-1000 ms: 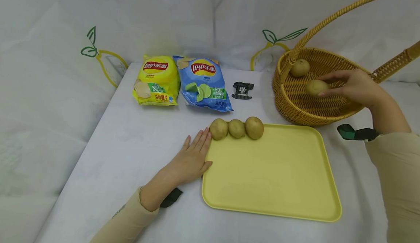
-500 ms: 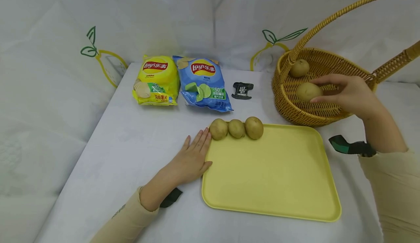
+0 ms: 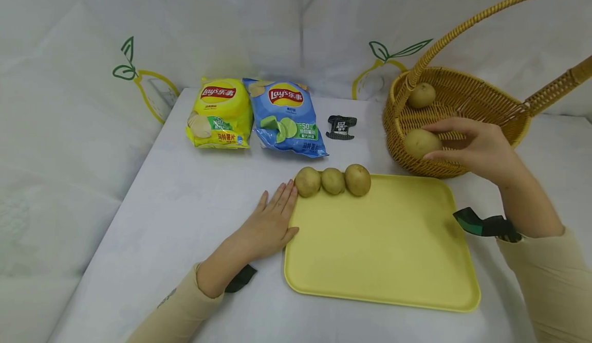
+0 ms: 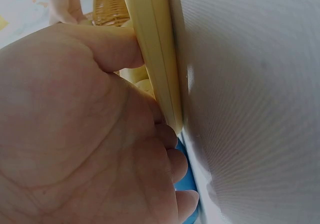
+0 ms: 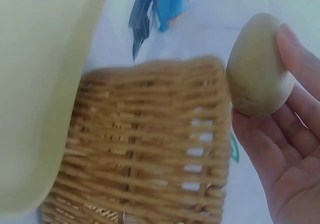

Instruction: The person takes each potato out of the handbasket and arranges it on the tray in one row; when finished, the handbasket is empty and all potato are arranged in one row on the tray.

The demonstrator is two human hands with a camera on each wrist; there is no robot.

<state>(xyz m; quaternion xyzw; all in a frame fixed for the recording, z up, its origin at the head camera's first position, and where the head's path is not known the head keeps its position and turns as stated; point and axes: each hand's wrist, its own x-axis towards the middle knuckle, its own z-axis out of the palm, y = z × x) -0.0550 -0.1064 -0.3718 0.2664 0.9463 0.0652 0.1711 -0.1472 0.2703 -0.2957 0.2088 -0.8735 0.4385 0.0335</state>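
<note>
Between thumb and fingers my right hand [image 3: 478, 150] pinches a potato [image 3: 423, 143], held above the near rim of the wicker basket [image 3: 427, 168]. The right wrist view shows the same potato [image 5: 261, 66] gripped over the basket's woven wall [image 5: 150, 139]. Another potato [image 3: 422, 95] lies inside the basket at its left. My left hand [image 3: 267, 230] rests with straight fingers against the left edge of the yellow tray [image 3: 379, 245]. Three potatoes, a left one [image 3: 308, 181], a middle one [image 3: 333, 181] and a right one [image 3: 358, 180], sit in a row along the tray's far edge.
A yellow chip bag [image 3: 219, 114] and a blue chip bag [image 3: 285, 118] lean at the back. Right of them lies a small black packet [image 3: 341, 127]. The basket's tall handle [image 3: 481, 19] arches over the back right, and its near side stands close to the tray's far right corner.
My right hand has carried the potato left and toward me, from inside the basket to above its near rim. My left hand and the potatoes on the tray have stayed put.
</note>
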